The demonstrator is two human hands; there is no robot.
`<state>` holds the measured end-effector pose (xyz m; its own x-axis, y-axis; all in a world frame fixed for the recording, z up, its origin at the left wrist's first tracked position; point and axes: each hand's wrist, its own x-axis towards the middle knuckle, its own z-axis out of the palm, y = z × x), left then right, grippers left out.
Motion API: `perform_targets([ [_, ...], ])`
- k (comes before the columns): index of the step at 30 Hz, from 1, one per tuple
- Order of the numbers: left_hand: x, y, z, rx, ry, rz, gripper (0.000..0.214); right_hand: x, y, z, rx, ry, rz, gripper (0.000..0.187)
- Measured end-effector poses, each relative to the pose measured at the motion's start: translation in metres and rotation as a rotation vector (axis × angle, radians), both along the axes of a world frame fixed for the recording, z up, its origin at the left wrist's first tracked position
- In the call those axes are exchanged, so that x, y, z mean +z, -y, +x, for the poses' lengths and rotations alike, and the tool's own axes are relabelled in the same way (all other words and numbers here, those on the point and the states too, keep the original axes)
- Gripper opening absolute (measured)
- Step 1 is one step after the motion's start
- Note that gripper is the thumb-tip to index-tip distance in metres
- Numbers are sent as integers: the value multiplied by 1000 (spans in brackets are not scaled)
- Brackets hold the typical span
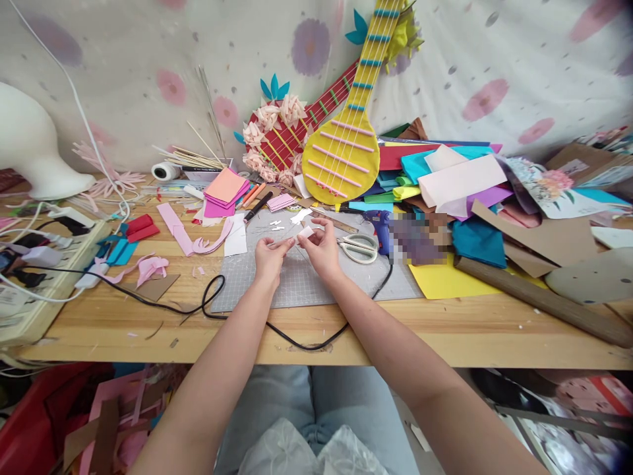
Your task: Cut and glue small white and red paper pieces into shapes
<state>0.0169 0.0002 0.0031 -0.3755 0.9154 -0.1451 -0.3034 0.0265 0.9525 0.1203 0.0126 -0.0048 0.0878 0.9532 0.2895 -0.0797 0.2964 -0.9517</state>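
Observation:
Both my hands are raised over the grey cutting mat [297, 284] in the middle of the wooden table [445, 330]. My right hand [324, 247] pinches a small pale pink paper piece [306, 232] between thumb and fingers. My left hand [270, 254] is closed beside it, its fingertips meeting the same piece from the left. Small white paper scraps [277, 225] lie on the mat just beyond the hands.
White-handled scissors [359, 249] and a blue glue gun [380, 227] lie right of the hands, its black cord [212, 300] looping across the front. Pink sticky notes [225, 191], a yellow paper guitar [343, 148], stacked coloured sheets [459, 181] and a power strip [54, 264] crowd the table.

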Motion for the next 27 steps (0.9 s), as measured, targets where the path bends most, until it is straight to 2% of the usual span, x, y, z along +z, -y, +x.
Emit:
perform_targets([
  [9,-3,-1,1,-36,116,63,58,2,3,-2,117,-97,-26,41],
  [16,-3,-6,-1,-33,259,49,53,-1,0,-4,184,-76,-36,54],
  [21,-2,-7,-2,-38,244,27,46,-3,-1,-5,129,-29,-64,49],
  [25,0,-5,-4,-170,297,-1,34,-3,-1,-3,107,-63,-102,49],
  [27,0,-4,-5,-174,303,-7,34,-3,-1,-3,107,-75,-122,50],
])
